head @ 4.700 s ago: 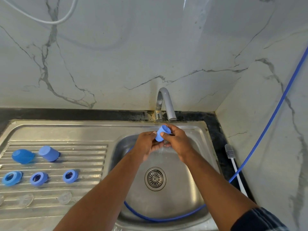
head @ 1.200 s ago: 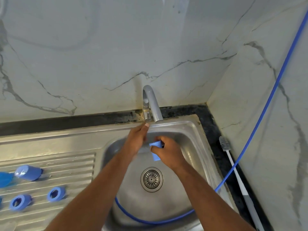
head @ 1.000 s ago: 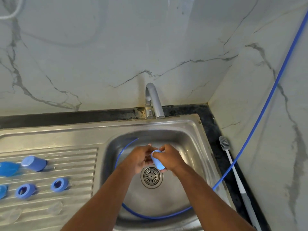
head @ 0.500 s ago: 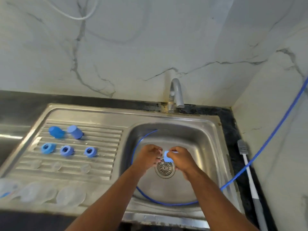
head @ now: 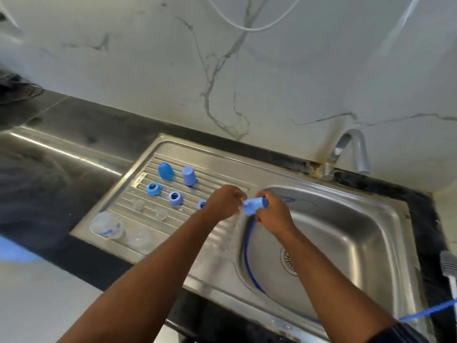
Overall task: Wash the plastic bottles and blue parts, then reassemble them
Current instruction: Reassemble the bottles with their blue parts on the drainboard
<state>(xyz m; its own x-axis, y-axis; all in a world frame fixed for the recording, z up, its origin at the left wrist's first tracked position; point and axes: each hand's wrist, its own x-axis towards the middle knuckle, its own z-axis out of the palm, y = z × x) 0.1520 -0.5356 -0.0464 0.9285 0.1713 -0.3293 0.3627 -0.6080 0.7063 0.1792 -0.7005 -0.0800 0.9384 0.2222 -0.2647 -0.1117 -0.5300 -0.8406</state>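
Note:
My right hand (head: 272, 214) grips a light blue cap (head: 254, 206) over the left rim of the sink basin (head: 346, 231). My left hand (head: 223, 203) is just left of it, fingers curled near the cap's end; whether it touches the cap I cannot tell. On the ribbed drainboard (head: 222, 179) stand two blue caps (head: 166, 171) (head: 189, 176) and three blue rings (head: 153, 189) (head: 175, 198) (head: 201, 204), the last partly hidden by my left hand. Clear plastic bottles (head: 107, 226) (head: 142, 240) lie at the drainboard's front edge.
A grey tap (head: 351, 154) stands behind the basin. A thin blue hose (head: 247, 251) loops inside the basin and runs off to the right. A bottle brush (head: 448, 266) lies on the black counter at the right. Small clear parts (head: 160, 214) sit among the ridges.
My view has swung left. Both hands carried the blue cap from above the drain up and left to the basin's left rim, beside the drainboard.

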